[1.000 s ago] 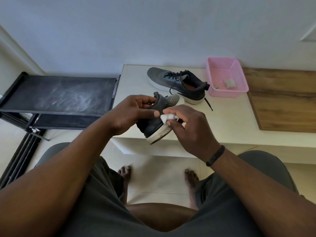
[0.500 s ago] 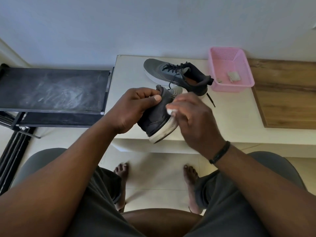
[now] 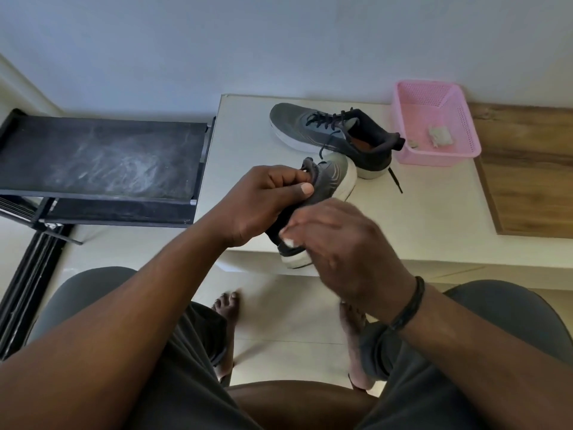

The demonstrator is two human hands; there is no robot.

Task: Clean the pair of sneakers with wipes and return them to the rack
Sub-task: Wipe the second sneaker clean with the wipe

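Observation:
My left hand (image 3: 263, 203) grips a grey sneaker (image 3: 325, 190) by its collar and holds it tilted over the front edge of the white table (image 3: 428, 218). A white wipe (image 3: 288, 242) is pinched in my right hand (image 3: 344, 246) and pressed against the shoe's heel end, near the white sole. The right hand is blurred and hides most of the wipe. The second grey sneaker (image 3: 328, 131), with black laces, lies on the table behind. The black shoe rack (image 3: 102, 156) stands to the left with a dusty top shelf.
A pink plastic basket (image 3: 434, 94) holding a used wipe (image 3: 438, 136) sits at the table's back right. A wooden panel (image 3: 527, 169) covers the table's right part. My knees and bare feet are on the tiled floor below. A white wall rises behind.
My right hand has slid with the wipe from the shoe's side down toward its heel end. The left hand keeps its grip and the shoe has tilted slightly.

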